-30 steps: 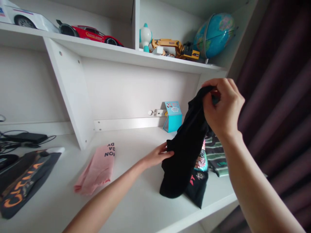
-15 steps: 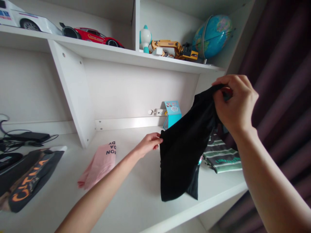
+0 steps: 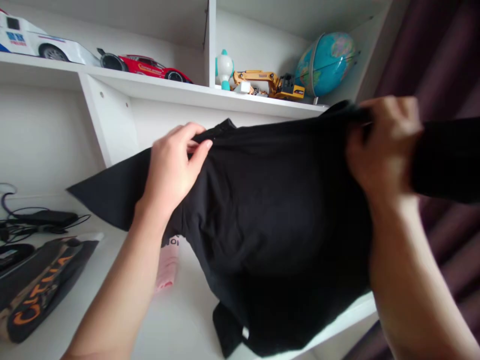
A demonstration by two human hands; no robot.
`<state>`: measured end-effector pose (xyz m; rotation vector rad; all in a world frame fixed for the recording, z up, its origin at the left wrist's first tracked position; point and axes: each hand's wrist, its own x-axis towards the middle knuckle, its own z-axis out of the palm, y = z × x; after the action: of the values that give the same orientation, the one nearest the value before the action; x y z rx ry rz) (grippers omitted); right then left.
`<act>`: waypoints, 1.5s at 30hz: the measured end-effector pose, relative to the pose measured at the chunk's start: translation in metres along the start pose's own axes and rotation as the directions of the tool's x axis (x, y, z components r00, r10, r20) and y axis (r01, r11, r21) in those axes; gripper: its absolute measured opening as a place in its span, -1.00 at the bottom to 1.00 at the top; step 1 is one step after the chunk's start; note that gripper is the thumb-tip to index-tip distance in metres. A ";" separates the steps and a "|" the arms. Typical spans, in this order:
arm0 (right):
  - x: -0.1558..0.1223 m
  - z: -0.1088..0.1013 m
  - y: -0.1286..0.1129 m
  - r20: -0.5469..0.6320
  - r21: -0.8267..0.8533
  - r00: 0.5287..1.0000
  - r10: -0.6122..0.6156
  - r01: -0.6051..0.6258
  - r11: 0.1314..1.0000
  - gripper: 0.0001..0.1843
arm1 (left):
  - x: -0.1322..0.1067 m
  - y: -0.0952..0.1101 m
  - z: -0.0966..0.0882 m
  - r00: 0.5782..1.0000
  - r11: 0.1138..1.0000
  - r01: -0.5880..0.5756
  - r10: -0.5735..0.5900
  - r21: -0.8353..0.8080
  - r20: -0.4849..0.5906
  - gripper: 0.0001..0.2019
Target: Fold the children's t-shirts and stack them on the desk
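Shirt (image 3: 270,210): plain black and short-sleeved, spread wide and held up in the air over the white desk (image 3: 187,320). One sleeve juts out to the left, and the hem sags in folds near the desk's front edge.
Left hand (image 3: 172,170): thumb and fingers pinch the shirt's top edge.
Right hand (image 3: 386,145): closed on the other shoulder of the shirt and blurred, its fingertips lost in the cloth.
Cut off: the shirt's right sleeve runs out of view at the right.
Hidden: the pink cloth (image 3: 167,260) shows only as a strip between forearm and shirt, and the back of the desk is covered.
Hard to read: the orange print on the dark garment (image 3: 37,295) at the left.
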<state>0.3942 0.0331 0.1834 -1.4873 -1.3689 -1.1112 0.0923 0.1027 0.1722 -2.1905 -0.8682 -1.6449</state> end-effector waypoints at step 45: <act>-0.240 0.170 -0.151 0.920 0.335 0.274 -0.280 -0.181 0.925 -0.23 | -0.221 -0.190 0.132 0.391 0.827 0.189 -0.559 0.530 0.732 -0.41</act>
<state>0.2511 0.1403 -0.0954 -1.8669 -2.2864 0.3107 0.0411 0.2574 -0.1035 -2.5860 -1.8890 -0.1860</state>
